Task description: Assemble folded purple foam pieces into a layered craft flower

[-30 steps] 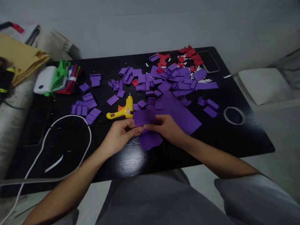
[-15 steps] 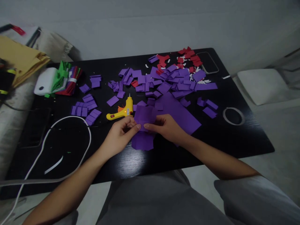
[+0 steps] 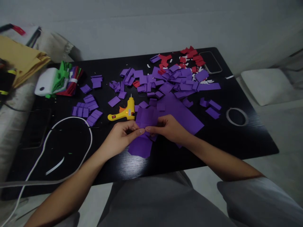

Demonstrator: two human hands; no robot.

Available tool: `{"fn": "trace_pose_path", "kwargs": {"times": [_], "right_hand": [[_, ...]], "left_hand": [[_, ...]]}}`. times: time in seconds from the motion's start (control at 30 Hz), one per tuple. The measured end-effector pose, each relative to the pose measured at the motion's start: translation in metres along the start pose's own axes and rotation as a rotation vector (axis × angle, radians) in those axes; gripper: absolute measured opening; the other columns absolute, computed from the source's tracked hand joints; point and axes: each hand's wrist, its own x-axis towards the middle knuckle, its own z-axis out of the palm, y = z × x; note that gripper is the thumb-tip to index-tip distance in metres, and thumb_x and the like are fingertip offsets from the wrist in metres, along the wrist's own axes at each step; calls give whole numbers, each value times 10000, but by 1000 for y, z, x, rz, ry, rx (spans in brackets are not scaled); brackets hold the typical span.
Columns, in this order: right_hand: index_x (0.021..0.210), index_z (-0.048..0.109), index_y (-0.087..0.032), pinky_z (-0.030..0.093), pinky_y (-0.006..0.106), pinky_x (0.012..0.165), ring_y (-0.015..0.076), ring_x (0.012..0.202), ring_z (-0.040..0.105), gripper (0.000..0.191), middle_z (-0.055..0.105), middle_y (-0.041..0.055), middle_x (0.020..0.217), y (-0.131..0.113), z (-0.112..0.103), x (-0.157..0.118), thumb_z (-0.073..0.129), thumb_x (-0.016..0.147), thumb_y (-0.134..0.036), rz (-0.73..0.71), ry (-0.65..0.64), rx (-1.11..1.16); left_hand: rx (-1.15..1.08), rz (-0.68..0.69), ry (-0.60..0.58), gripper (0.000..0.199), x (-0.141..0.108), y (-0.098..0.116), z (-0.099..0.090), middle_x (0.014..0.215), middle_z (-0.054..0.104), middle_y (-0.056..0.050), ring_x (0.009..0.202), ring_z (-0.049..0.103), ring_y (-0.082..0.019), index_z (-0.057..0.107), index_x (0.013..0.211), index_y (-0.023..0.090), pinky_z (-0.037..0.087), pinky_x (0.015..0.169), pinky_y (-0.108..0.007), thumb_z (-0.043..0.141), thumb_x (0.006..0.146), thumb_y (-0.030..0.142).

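A creased piece of purple paper is pinched between my two hands above the front of the black table. My left hand grips its left side, thumb on top and fingers curled beneath. From the right, my right hand pinches it the same way, the two thumb tips nearly meeting at a crease. One flap hangs toward me and another stands up behind the thumbs. Just beyond my left hand lies a yellow glue gun with a small orange light. Behind my right hand is a large purple sheet.
Purple paper pieces lie heaped at the back, with red scraps behind. Small folded purple pieces sit left. A white cable loops across the left side. A tape roll lies right; green and red bundles stand back left.
The paper's near flap has swung slightly left and toward me. Both thumbs have shifted a little along the crease and drawn closer together. The glue gun and scattered pieces stay put.
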Motion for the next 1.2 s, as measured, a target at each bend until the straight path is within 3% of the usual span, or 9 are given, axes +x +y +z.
{"fn": "trace_pose_path", "kwargs": {"times": [0.23,0.47,0.8,1.1,1.2], "right_hand": [[750,764,-146,570,285,681,146,651,694,412,756,12,710,2,-2,1,970,636,-485,15,-12,46],[752,770,-166,564,293,669,156,661,693,380,769,20,735,5,-2,1,948,670,-492,-17,-30,23],[750,756,-184,587,316,712,163,686,691,399,743,10,726,3,1,-1,897,721,-556,-102,-3,25],[924,802,-199,599,361,840,208,849,741,368,803,25,909,7,8,-4,908,728,-492,-178,-17,63],[935,808,-193,598,364,842,220,863,744,390,799,21,895,7,7,-3,902,733,-513,-170,-29,38]], "left_hand": [[4,33,13,362,1,-2,-1,653,545,33,572,455,-86,625,706,162,371,529,-197,744,898,446],[2,25,-15,318,0,-5,-3,734,640,-13,669,555,-131,658,757,163,429,618,-234,743,898,435],[4,60,6,340,0,-3,-2,709,630,-7,638,536,-121,651,731,164,414,597,-233,726,914,442],[-3,93,31,299,0,-3,2,690,608,10,627,524,-108,679,758,161,407,588,-216,754,897,416],[8,57,-15,320,-1,-4,-1,710,620,1,637,542,-122,660,762,165,420,588,-228,744,900,442]]}}
